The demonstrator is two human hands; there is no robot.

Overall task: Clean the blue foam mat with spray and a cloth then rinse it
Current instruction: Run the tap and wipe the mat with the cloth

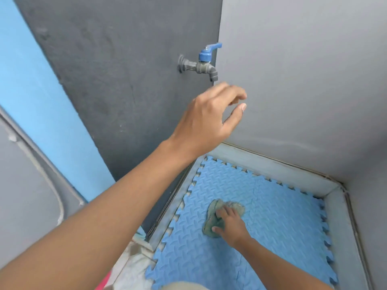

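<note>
Left arm up, left grip (211, 114) loosely curled, empty, just below the tap (204, 63); right grip (229, 223) presses its fingers on the cloth (211, 212), mid-mat (272, 216), in the floor (339, 237) corner.

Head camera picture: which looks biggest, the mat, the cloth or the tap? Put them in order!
1. The mat, by far.
2. The cloth and tap look alike; the tap seems nearer the camera, so no ranking.
</note>
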